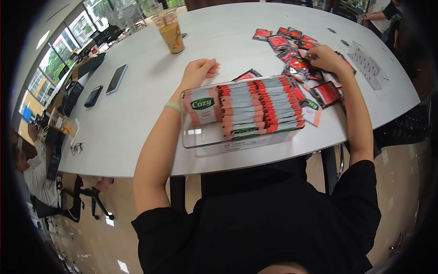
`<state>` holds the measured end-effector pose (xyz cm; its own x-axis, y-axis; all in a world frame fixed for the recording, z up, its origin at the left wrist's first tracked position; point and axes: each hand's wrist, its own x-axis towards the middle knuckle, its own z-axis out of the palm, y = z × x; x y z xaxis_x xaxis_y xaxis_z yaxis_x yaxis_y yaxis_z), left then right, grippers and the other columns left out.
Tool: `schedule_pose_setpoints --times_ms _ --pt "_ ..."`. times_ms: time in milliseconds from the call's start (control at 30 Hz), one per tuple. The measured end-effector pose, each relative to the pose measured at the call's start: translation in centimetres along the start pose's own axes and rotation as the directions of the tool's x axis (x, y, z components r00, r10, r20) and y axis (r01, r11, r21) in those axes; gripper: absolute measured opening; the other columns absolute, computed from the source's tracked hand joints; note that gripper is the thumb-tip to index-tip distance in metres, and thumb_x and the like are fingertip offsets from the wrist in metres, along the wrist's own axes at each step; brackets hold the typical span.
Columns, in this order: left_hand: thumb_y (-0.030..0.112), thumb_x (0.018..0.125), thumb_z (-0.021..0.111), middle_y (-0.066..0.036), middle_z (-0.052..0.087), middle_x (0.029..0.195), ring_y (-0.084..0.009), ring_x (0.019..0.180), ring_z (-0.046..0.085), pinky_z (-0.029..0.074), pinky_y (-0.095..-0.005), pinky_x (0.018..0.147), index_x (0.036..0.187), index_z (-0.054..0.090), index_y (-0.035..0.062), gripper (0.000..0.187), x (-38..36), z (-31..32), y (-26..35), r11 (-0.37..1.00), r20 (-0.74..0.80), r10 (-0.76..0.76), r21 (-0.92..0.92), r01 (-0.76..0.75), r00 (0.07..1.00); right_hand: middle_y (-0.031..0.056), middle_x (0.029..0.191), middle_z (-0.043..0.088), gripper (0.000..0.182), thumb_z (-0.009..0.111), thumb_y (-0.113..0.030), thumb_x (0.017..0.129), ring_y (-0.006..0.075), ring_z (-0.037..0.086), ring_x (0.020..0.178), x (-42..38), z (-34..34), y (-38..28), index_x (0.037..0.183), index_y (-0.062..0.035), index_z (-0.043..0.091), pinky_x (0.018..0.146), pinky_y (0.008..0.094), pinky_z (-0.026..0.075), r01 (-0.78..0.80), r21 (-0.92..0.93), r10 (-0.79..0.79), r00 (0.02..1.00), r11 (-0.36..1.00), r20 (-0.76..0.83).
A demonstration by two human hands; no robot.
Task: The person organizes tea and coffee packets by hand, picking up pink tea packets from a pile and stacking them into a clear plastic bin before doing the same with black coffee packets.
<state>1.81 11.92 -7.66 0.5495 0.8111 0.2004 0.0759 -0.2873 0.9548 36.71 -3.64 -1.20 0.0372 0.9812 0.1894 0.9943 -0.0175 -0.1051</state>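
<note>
My left hand (200, 71) rests on the table behind the box, its fingers curled in with nothing visible in them. A clear plastic box (197, 136) stands in front of me, with rows of small sachets (244, 107) packed upright, grey-white with pink or red ends. At its left end a pink "Cozy" sachet (203, 109) faces up. My right hand (325, 59) is at the loose pile of red-and-black sachets (296, 66), fingertips pinched at one of them; the exact grip is partly hidden. Another pink Cozy sachet (312, 112) lies beside the box's right side.
A plastic cup with an orange-brown drink (171, 34) stands at the back left. Two phones (117, 78) (93, 96) and glasses (76, 148) lie at left. A folded white sign (367, 66) stands at right. Other people sit or stand at the far left and upper right.
</note>
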Motion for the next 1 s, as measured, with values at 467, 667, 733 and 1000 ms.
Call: schedule_pose_setpoints --times_ms 467,667,733,1000 --pt "0.025 0.085 0.053 -0.007 0.062 0.079 -0.0104 0.070 0.058 0.049 -0.0216 0.064 0.087 0.063 -0.0032 0.030 0.7 -0.1 -1.0 0.999 0.018 0.036 -0.039 -0.035 0.999 0.0120 0.099 0.058 0.036 0.043 0.003 0.067 0.0213 0.053 0.086 0.3 -5.6 -11.5 0.097 -0.0026 0.062 0.082 0.0288 0.038 0.655 0.436 -0.494 0.754 0.617 -0.433" --pt "0.023 0.079 0.058 -0.005 0.062 0.073 -0.0085 0.063 0.055 0.045 -0.0218 0.057 0.082 0.064 -0.0008 0.025 -1.6 0.3 0.0 0.971 -0.024 0.162 -0.172 -0.164 0.987 0.0136 0.084 0.060 0.026 0.056 -0.011 0.063 0.0229 0.056 0.071 0.3 -5.0 -22.2 0.085 0.0000 0.064 0.062 0.0337 0.043 0.756 0.420 -0.760 0.617 0.502 -0.203" --pt "0.022 0.078 0.059 -0.004 0.061 0.070 -0.0076 0.061 0.054 0.044 -0.0216 0.055 0.081 0.064 0.0001 0.023 -1.9 0.3 0.6 0.955 -0.038 0.200 -0.215 -0.203 0.979 0.0114 0.075 0.061 0.018 0.057 -0.008 0.064 0.0235 0.055 0.066 1.6 -3.4 -23.6 0.079 -0.0007 0.065 0.060 0.0308 0.044 0.784 0.468 -0.857 0.506 0.408 -0.102" --pt "0.025 0.082 0.054 -0.006 0.061 0.071 -0.0094 0.061 0.054 0.044 -0.0255 0.053 0.079 0.061 0.0007 0.025 -1.9 0.4 2.0 0.998 0.016 -0.053 -0.036 0.053 0.998 0.0045 0.074 0.056 0.015 0.059 -0.004 0.063 0.0167 0.053 0.075 0.5 0.4 -26.2 0.071 -0.0126 0.068 0.085 0.0334 0.035 0.853 0.038 -0.853 0.516 0.520 0.073"
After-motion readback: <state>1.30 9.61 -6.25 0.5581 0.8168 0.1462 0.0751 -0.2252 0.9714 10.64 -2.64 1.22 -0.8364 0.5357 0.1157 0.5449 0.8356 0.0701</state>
